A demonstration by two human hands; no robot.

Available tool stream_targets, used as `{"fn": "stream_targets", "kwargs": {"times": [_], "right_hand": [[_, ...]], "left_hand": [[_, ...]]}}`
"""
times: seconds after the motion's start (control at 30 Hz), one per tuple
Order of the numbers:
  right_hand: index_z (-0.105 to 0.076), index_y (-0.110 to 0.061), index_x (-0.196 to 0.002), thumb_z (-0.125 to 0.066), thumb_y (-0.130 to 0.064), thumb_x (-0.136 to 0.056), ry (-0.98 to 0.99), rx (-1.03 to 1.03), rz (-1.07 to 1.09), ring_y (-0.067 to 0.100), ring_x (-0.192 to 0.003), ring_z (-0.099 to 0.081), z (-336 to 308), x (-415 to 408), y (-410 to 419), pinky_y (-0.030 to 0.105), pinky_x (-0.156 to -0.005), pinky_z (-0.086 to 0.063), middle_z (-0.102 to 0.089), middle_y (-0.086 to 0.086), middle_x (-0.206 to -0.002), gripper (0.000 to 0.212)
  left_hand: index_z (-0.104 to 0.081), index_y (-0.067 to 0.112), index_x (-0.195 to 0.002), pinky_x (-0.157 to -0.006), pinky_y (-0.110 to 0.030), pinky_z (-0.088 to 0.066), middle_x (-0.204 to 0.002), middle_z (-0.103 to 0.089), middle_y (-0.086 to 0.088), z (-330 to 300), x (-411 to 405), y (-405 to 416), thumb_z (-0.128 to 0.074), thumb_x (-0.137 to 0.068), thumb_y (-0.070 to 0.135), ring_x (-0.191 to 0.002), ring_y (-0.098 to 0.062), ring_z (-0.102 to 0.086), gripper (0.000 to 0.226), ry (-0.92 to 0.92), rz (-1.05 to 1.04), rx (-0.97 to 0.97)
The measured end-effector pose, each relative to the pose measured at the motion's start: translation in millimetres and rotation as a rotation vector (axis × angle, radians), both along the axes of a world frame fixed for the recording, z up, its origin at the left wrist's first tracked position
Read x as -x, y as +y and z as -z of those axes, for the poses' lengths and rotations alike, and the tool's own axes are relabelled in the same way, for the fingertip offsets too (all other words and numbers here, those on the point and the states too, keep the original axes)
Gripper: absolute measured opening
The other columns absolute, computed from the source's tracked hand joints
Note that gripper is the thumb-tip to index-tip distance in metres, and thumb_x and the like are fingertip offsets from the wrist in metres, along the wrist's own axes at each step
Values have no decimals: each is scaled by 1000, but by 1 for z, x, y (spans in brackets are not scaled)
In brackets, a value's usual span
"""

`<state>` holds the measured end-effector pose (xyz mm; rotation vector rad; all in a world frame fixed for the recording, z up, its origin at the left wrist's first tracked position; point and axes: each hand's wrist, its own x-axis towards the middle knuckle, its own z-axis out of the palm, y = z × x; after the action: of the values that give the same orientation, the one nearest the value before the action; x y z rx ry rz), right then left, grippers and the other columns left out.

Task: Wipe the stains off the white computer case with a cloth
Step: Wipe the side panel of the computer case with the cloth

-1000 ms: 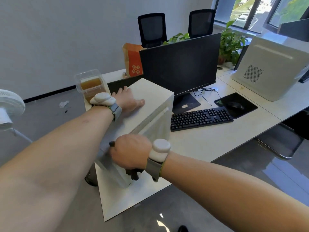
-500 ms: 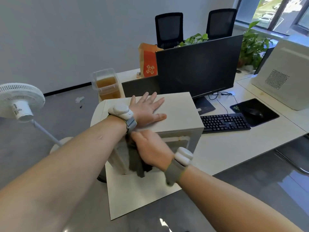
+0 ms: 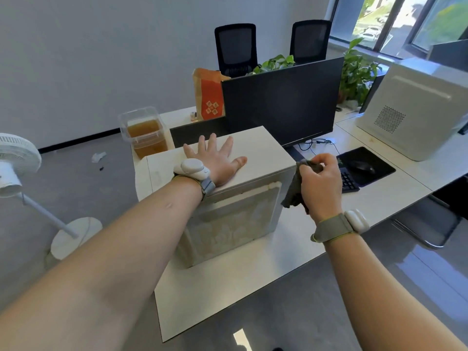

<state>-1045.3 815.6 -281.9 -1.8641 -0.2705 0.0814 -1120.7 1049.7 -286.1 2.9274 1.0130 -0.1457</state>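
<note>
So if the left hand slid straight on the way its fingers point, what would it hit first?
Probably the monitor. The left hand lies flat on the case, fingers pointing toward its far edge; the screen stands just beyond, though depth is hard to judge.

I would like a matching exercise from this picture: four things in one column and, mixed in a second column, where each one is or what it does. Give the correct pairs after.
Things
1. left hand
2. right hand
3. dark cloth
4. black mouse

Places or states
A. lies on the dark mouse pad
B. rests flat on top of the white computer case
C. hangs beside the case's right edge
D. grips the cloth

Pairs: 1-B, 2-D, 3-C, 4-A
</note>
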Motion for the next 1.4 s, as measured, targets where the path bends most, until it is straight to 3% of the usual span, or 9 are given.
{"fn": "stream_targets", "kwargs": {"times": [0.1,0.2,0.43,0.6,0.83,0.93,1.1,1.27,1.4], "right_hand": [[-62,-35,-89,-62,-31,-85,108,-110,21,29,-87,-66,13,3,-1,58,-77,-59,-64,-1,-89,6],[-66,-26,-96,-54,-24,-86,259,-256,1,30,-91,-66,23,5,6,58,-84,-59,-66,4,-93,15],[-61,-20,-102,-67,-17,-89,185,-306,131,18,-82,-62,44,21,36,32,-72,-53,-63,-3,-89,15],[-66,-20,-91,-70,-14,-82,161,-170,-39,19,-77,-62,56,21,37,38,-71,-55,-65,0,-82,12],[-68,-24,-91,-71,-17,-83,135,-210,21,19,-80,-66,59,9,33,45,-79,-60,-70,-2,-85,12],[-73,-24,-86,-74,-15,-82,108,-89,-95,18,-81,-68,64,14,29,41,-78,-60,-71,-4,-81,10],[-74,-22,-89,-73,-14,-86,85,-258,9,8,-75,-64,56,12,28,31,-73,-57,-70,-4,-80,9],[-75,-21,-78,-78,-12,-81,119,-145,-108,15,-71,-65,62,22,33,37,-70,-58,-70,-4,-71,10],[-74,-14,-85,-74,-9,-87,52,-281,-41,2,-65,-60,54,23,34,19,-63,-52,-67,-5,-72,5]], "left_hand": [[-38,40,-143,-107,-63,-32,-152,-40,-3,0,3,-6,-18,-93,78,-138,-35,-37,65,-98,60,-85],[-49,38,-141,-107,-54,-37,-148,-52,5,-6,12,5,-23,-99,69,-136,-27,-46,58,-235,122,36],[-24,51,-156,-123,-61,-3,-170,-14,4,1,63,35,-24,-102,68,-157,-26,-6,57,-82,165,78],[-27,54,-154,-123,-60,-6,-170,-17,6,3,63,36,-25,-101,69,-157,-24,-10,56,-130,166,57],[-27,55,-154,-123,-58,-8,-169,-18,9,7,62,38,-26,-100,71,-157,-23,-12,56,-149,159,44],[-27,55,-154,-123,-58,-7,-169,-18,9,8,62,38,-26,-100,71,-157,-23,-11,56,-137,161,47],[-27,54,-154,-123,-58,-7,-169,-17,9,7,63,38,-26,-100,71,-157,-22,-11,57,-147,153,56],[-29,55,-153,-124,-58,-6,-169,-18,9,7,62,37,-28,-100,71,-157,-22,-11,55,-152,150,66],[-29,55,-153,-124,-59,-7,-169,-19,10,8,62,40,-27,-99,72,-157,-22,-12,56,-157,145,74]]}}
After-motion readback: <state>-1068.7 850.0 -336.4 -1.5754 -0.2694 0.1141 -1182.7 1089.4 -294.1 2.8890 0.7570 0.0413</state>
